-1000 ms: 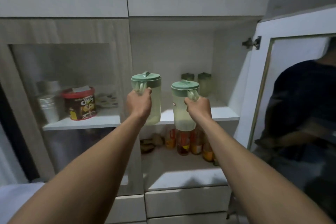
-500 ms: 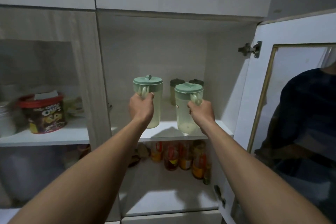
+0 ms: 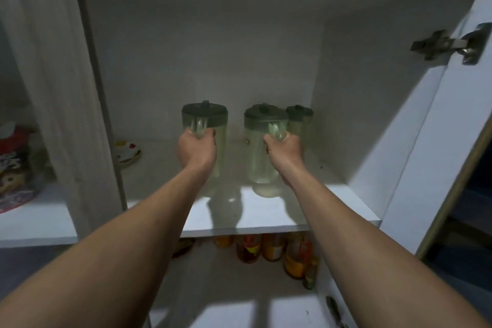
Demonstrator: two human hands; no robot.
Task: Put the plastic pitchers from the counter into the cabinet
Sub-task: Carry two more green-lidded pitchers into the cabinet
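— Holding what, in there?
— Gripping two clear plastic pitchers by the handles. Left hand (image 3: pixel 196 150) wrapped tight around the handle of the left pitcher (image 3: pixel 210 141); right hand (image 3: pixel 284 152) clamped on the handle of the right pitcher (image 3: pixel 262 152). Both standing upright inside the open cabinet, over the middle shelf (image 3: pixel 306 210).
— Resting on it or hanging above?
— Right one sitting on or just above the board; hard telling. Left one's base hiding behind the forearm.
— Anything inside?
— Looking empty, both; see-through walls, green lids shut on top.
— Sharing the shelf with what?
— Standing in front of a third green-lidded pitcher (image 3: pixel 299 122) at the back right corner, just behind the right one. Lying far left on the same shelf, a small patterned plate (image 3: pixel 127 153).
— And below?
— Crowding the lower shelf, bottles (image 3: pixel 271 247) with orange and amber contents, yellow and red labels. Sitting in the left compartment, behind the divider, a red-lidded tub (image 3: pixel 13 165), print blurred.
— Door?
— Swinging wide at right, cabinet door (image 3: pixel 436 146) hanging on a metal hinge (image 3: pixel 450 45).
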